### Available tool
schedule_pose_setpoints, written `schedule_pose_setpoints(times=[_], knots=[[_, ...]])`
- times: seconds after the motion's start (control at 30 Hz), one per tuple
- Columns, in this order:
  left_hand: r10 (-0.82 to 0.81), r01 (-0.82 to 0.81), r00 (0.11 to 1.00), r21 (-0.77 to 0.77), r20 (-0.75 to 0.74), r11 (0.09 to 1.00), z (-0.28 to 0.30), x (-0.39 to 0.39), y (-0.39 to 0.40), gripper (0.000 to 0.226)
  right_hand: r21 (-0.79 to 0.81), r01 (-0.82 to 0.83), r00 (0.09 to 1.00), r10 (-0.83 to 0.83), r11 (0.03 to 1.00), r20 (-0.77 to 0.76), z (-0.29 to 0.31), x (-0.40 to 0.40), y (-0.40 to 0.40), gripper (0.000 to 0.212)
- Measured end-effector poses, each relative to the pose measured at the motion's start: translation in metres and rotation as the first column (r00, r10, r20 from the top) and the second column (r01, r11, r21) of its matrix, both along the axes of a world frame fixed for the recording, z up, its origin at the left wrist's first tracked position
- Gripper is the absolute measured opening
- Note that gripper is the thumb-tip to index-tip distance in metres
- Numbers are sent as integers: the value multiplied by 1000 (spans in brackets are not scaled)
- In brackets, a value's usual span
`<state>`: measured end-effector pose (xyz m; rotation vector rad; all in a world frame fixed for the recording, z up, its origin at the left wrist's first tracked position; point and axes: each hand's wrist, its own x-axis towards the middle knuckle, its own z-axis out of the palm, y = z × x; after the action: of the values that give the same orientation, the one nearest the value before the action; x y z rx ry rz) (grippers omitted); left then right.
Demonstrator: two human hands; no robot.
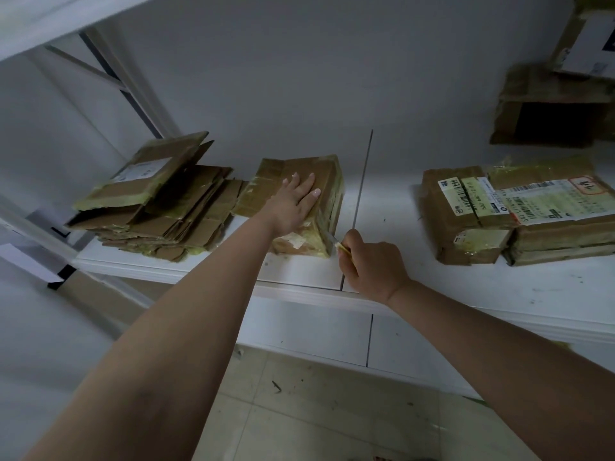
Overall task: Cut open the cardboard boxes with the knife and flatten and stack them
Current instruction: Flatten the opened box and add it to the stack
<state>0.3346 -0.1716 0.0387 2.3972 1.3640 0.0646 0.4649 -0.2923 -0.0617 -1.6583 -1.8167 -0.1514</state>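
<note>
A taped brown cardboard box (266, 191) lies on the white shelf (416, 284) near its middle. My left hand (294, 202) presses flat on the box's top, fingers straight. My right hand (372, 264) grips a knife (334, 242) with a yellowish handle. Its blade tip touches the box's near right corner. To the left lies a stack of flattened boxes (156, 204). Two taped boxes (519, 211) sit on the right of the shelf.
An open, torn box (552, 114) and another box (589, 31) above it sit at the upper right. A metal shelf frame (113, 78) rises at the left. Tiled floor with small scraps (316, 410) lies below the shelf's front edge.
</note>
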Motion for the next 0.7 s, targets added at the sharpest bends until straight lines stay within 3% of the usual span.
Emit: schedule_pose_setpoints(times=[0.23,0.33,0.43,0.5,0.7], knots=[[-1,1,1000,-10,3,1000,3,0,-2,58,-96,30,995,-20,995,100,7,-4,-2,16],[17,-13,999,-79,49,997,4,-3,-2,75,-103,19,980,1,994,197,4,-4,-2,18],[-2,4,1000,-89,20,996,4,-4,-2,90,-318,-12,966,93,948,241,13,-4,-4,30],[-15,14,1000,-59,-10,998,4,-4,-2,89,-347,-4,958,103,938,267,19,-4,-6,34],[-11,11,1000,-41,5,999,4,-3,-3,79,-407,-28,981,104,913,166,21,3,-14,27]])
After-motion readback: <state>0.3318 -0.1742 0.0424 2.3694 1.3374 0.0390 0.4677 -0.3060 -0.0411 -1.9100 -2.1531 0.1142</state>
